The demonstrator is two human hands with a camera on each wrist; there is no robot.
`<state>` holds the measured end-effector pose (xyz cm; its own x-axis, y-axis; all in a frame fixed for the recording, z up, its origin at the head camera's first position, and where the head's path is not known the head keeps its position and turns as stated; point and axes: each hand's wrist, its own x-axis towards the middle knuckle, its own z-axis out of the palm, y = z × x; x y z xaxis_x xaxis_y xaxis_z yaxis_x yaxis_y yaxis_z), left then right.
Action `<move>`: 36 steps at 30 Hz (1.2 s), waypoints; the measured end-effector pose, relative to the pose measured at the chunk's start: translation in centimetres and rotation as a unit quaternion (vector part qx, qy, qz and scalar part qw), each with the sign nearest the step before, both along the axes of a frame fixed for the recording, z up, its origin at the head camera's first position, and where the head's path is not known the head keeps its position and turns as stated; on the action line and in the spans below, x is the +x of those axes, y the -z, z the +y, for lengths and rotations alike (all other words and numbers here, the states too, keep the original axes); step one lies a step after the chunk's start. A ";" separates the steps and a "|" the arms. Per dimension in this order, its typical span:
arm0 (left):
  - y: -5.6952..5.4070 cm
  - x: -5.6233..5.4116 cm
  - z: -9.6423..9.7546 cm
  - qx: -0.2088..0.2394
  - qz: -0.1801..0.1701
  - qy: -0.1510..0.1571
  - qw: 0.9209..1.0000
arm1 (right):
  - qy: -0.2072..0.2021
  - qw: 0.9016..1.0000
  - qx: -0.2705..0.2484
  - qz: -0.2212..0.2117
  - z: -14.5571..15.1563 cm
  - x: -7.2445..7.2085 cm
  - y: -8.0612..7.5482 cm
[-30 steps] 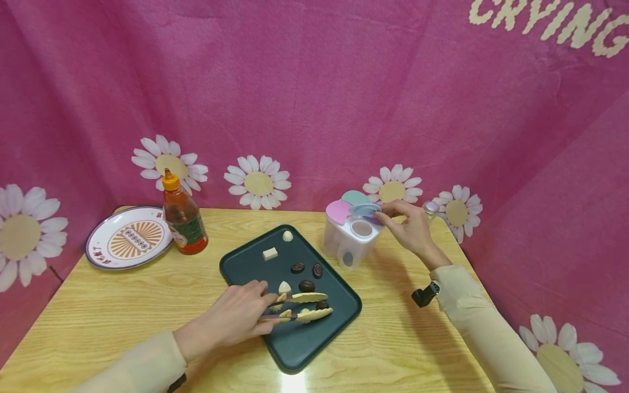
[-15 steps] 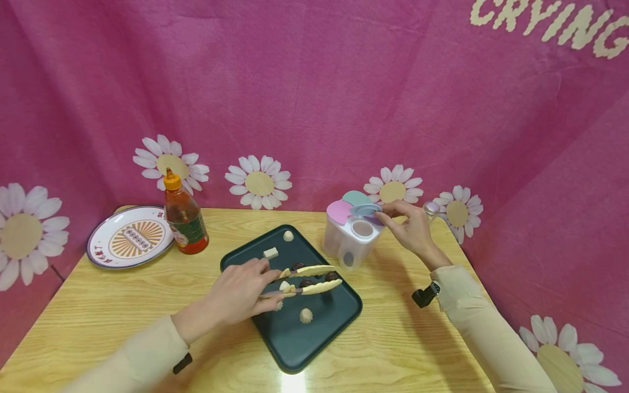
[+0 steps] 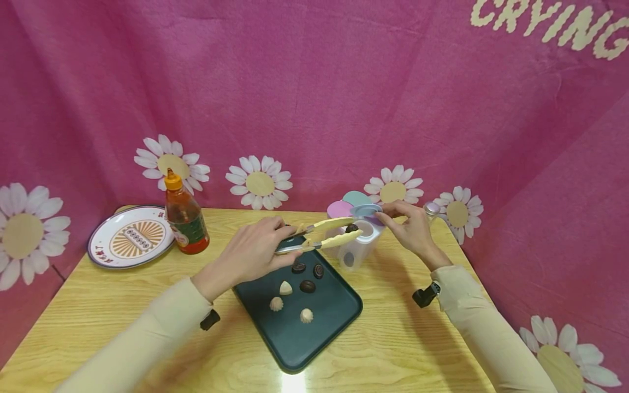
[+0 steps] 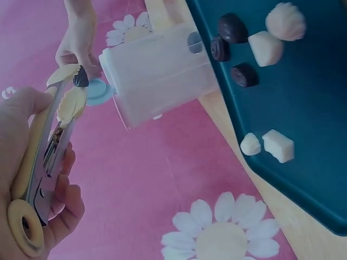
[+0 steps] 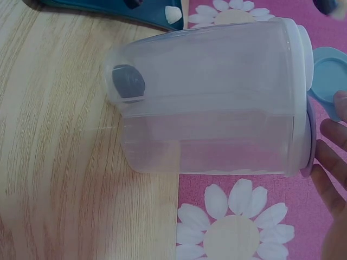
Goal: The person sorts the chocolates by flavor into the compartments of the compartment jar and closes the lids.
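My left hand (image 3: pixel 248 252) grips a pair of tongs (image 3: pixel 340 239) with yellow scalloped tips. Between those tips is a dark chocolate (image 4: pixel 81 77), close by the round opening of a clear storage container (image 5: pixel 217 76). My right hand (image 3: pixel 410 228) pinches the raised light-blue lid (image 5: pixel 328 78), its other fingers near the purple lid (image 5: pixel 309 141). One dark chocolate (image 5: pixel 129 83) shows at the bottom of the container. On the dark green tray (image 3: pixel 295 352) lie several dark chocolates (image 3: pixel 308 286) and several white ones (image 4: pixel 266 49).
A sauce bottle (image 3: pixel 187 224) with a yellow cap stands at the left, beside a patterned white plate (image 3: pixel 103 232). A small jar (image 3: pixel 431 209) is behind my right hand. Pink fabric (image 3: pixel 314 109) with daisies surrounds the wooden table (image 3: pixel 98 311).
My left hand has lifted the dark chocolate from the tray with the tongs and carried it away and to the right, to the container's opening. My right hand stays at the raised lid.
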<state>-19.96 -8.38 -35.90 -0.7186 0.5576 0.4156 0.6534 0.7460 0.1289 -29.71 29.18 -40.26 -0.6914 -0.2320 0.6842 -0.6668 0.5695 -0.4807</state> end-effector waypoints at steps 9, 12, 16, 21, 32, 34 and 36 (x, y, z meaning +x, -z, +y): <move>-0.1 -2.3 2.3 -0.016 -0.025 0.002 1.000 | -0.003 1.000 0.003 -0.010 -0.1 0.2 -0.2; 0.0 -2.7 2.8 -0.019 -0.032 0.006 0.999 | -0.002 1.000 0.004 -0.010 0.0 0.2 -0.1; 0.4 -3.2 3.3 -0.018 -0.035 0.007 0.999 | -0.001 1.000 0.003 -0.010 0.0 0.2 -0.1; 0.8 -3.3 3.2 -0.016 -0.041 0.003 0.999 | 0.001 1.000 0.006 -0.006 0.1 0.2 -0.1; 1.1 -0.9 -0.3 -0.036 -0.045 -0.010 0.998 | -0.001 1.000 -0.001 -0.003 0.1 0.1 0.0; 1.4 -0.3 -1.3 -0.041 -0.039 -0.006 0.998 | 0.000 1.000 0.000 -0.004 0.1 0.1 0.0; 1.8 0.3 -2.3 -0.046 -0.037 -0.002 0.998 | 0.001 1.000 0.001 -0.006 0.1 0.1 0.0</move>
<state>-19.68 -10.66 -37.69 -0.7478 0.5879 0.3086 0.6414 0.7598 0.1068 -29.57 29.32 -40.25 -0.7001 -0.2312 0.6756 -0.6595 0.5720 -0.4877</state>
